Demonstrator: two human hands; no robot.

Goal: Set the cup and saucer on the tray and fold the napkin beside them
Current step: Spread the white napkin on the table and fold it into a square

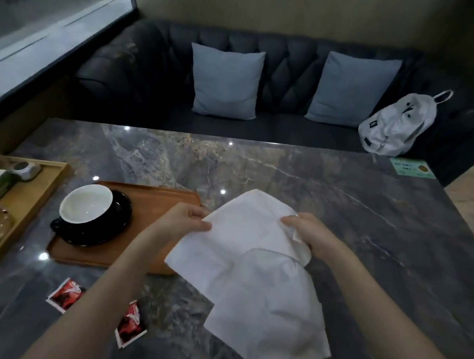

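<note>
Together, two hands (189, 218) (309, 233) pinch one napkin (252, 274); one cup (86, 204), one saucer (114, 225).

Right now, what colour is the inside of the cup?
White inside, black outside: the cup on its black saucer, seen clearly in the head view.

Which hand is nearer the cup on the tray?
Left. The left hand grips the napkin just right of the cup, over the tray's right end. The right hand holds the napkin's far side, farther right.

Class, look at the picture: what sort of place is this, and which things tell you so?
Probably a café or lounge booth: a tufted dark sofa with cushions behind a marble table, a cup and saucer on a wooden tray, and sachets.
</note>
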